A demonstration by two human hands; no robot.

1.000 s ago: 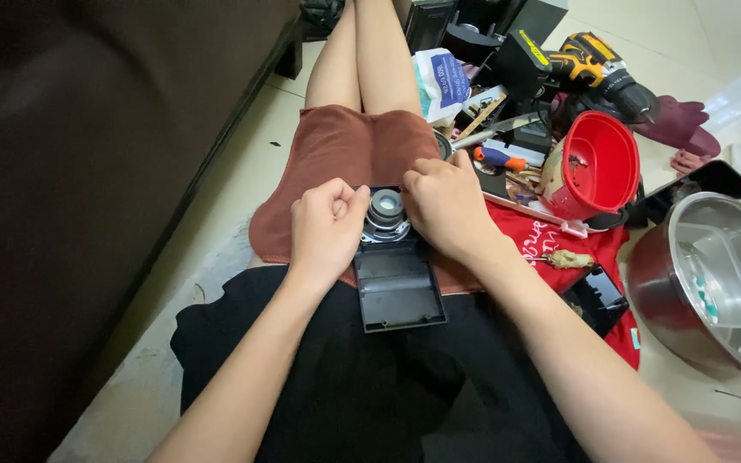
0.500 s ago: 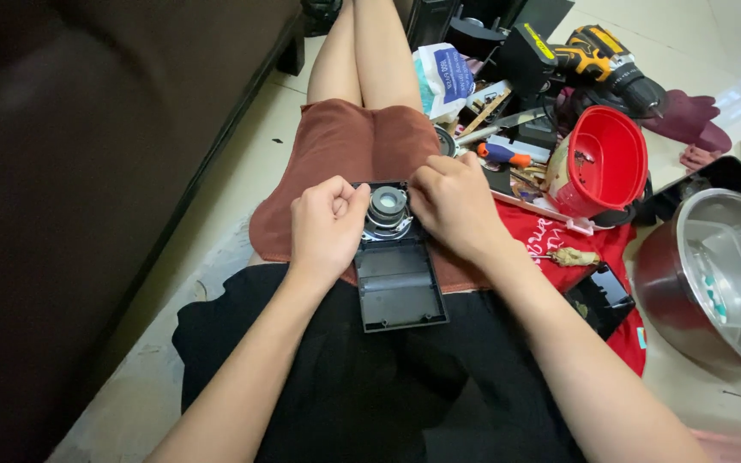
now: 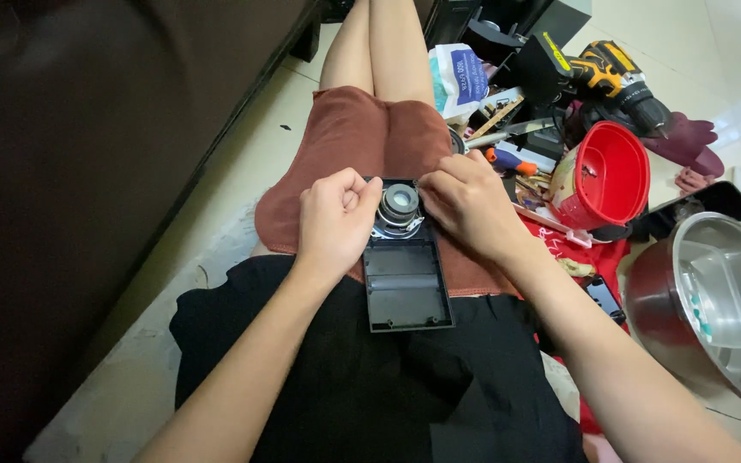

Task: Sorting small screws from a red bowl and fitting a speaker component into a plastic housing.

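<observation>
Black casing (image 3: pixel 406 287) — one speaker (image 3: pixel 399 206), two hands.

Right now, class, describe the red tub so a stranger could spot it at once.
Start at the brown cloth over the lap and look right into the pile of tools on the floor. The red tub lies tipped there, below the yellow drill: the only round, open, red thing.
</observation>
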